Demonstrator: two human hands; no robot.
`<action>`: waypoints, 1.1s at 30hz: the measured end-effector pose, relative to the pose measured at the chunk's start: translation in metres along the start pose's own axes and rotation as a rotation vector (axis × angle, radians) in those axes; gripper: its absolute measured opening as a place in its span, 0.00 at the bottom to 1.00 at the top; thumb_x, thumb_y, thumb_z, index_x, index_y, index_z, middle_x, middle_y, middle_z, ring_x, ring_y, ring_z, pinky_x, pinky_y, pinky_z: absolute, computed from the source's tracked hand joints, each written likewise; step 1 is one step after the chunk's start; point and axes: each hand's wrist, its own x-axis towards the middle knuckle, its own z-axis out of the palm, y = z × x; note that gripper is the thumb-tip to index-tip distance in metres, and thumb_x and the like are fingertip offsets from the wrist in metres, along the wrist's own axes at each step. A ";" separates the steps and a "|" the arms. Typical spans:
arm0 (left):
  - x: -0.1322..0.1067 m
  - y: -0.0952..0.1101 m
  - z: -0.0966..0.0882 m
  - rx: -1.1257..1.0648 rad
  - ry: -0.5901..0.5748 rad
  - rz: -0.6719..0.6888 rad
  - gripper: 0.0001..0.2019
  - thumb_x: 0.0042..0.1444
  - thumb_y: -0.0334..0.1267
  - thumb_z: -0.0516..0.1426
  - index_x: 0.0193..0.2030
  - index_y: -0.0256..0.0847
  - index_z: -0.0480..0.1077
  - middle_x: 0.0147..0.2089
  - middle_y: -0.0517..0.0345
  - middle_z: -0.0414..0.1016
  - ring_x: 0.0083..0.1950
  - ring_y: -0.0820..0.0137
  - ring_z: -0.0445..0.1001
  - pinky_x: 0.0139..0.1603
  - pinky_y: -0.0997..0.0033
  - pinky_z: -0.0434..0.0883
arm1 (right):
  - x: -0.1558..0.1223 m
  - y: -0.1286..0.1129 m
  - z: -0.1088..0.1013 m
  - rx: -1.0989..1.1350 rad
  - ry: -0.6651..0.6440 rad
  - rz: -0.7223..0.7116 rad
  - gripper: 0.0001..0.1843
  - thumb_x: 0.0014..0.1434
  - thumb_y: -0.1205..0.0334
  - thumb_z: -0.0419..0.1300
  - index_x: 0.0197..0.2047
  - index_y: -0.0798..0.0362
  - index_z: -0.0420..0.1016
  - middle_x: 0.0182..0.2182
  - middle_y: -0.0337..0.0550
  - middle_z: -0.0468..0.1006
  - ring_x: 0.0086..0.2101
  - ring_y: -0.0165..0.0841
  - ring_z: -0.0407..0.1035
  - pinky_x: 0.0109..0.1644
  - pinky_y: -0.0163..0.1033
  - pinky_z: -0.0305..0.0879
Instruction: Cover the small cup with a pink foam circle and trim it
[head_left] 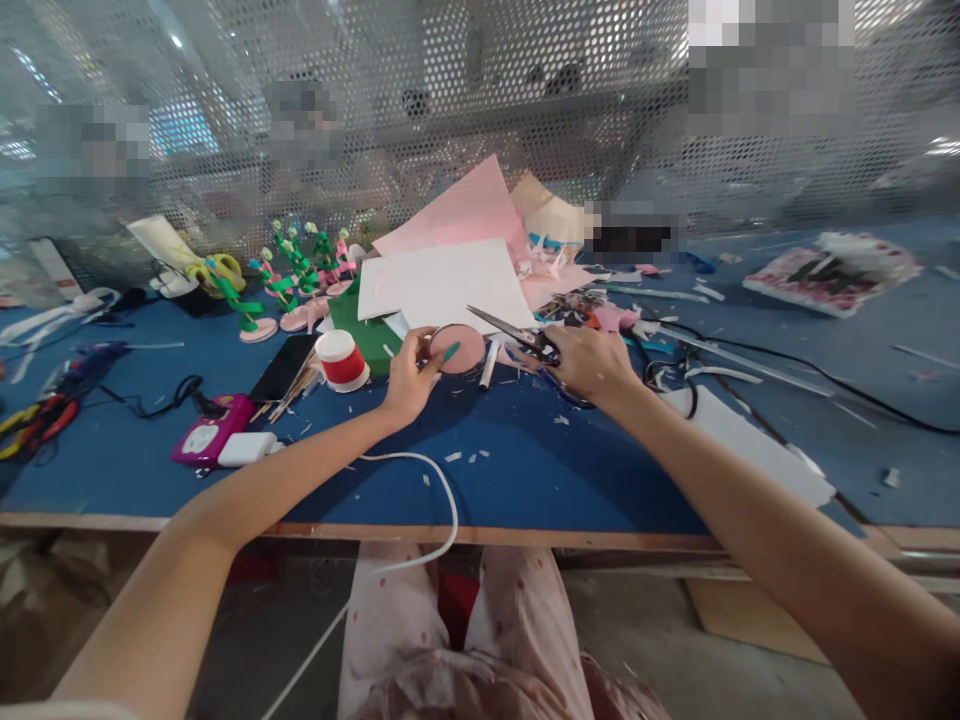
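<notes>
My left hand (409,385) grips the left edge of a round pink disc (466,352) between thumb and fingers. A small teal strip (451,351) lies across the disc's face near my thumb; whether it is attached I cannot tell. In my right hand (596,362) are scissors (501,324), their blades pointing left above the disc's upper right side and apart from my left hand. Most of their handle is hidden by my fingers. Close to the disc stands a red and white roll (343,361), and a small white tube (489,366) lies just right of it.
Green and pink paper plants (300,265) on round bases stand at the back left. White board (442,285) and pink sheets (465,210) lie behind my hands. Paper scraps (611,318) are heaped right. A purple power strip (216,430), a white cable (442,475) and pliers (45,425) are on the left side.
</notes>
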 end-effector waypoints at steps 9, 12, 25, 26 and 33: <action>0.000 0.007 0.002 -0.215 -0.071 -0.077 0.16 0.54 0.45 0.57 0.50 0.47 0.66 0.44 0.55 0.69 0.37 0.71 0.74 0.36 0.68 0.77 | 0.001 0.004 0.000 -0.054 -0.024 -0.039 0.38 0.59 0.34 0.35 0.44 0.57 0.72 0.40 0.54 0.78 0.37 0.44 0.72 0.27 0.36 0.45; -0.001 0.009 0.002 -0.272 -0.092 -0.114 0.18 0.53 0.47 0.58 0.50 0.48 0.67 0.47 0.54 0.68 0.34 0.74 0.74 0.35 0.68 0.79 | 0.000 0.002 0.001 -0.055 -0.003 -0.065 0.38 0.59 0.35 0.35 0.42 0.56 0.73 0.39 0.54 0.79 0.36 0.43 0.72 0.28 0.36 0.45; 0.001 0.003 0.002 -0.244 -0.026 -0.133 0.21 0.46 0.46 0.63 0.45 0.41 0.67 0.46 0.53 0.73 0.39 0.70 0.75 0.33 0.73 0.77 | -0.001 0.000 0.004 -0.027 -0.016 -0.091 0.35 0.59 0.37 0.37 0.40 0.54 0.74 0.35 0.51 0.80 0.33 0.40 0.72 0.28 0.35 0.47; 0.000 0.003 0.002 -0.248 -0.024 -0.131 0.21 0.45 0.46 0.63 0.45 0.41 0.67 0.46 0.53 0.73 0.39 0.70 0.75 0.34 0.72 0.76 | -0.001 0.000 0.003 -0.030 -0.027 -0.091 0.35 0.59 0.37 0.37 0.40 0.55 0.74 0.35 0.51 0.80 0.33 0.40 0.72 0.28 0.35 0.47; 0.000 0.006 0.001 -0.229 -0.008 -0.116 0.20 0.45 0.45 0.64 0.44 0.42 0.68 0.46 0.53 0.74 0.41 0.69 0.76 0.38 0.70 0.76 | -0.001 0.001 0.001 -0.051 -0.017 -0.110 0.34 0.59 0.37 0.38 0.40 0.55 0.73 0.38 0.50 0.79 0.37 0.42 0.73 0.27 0.36 0.45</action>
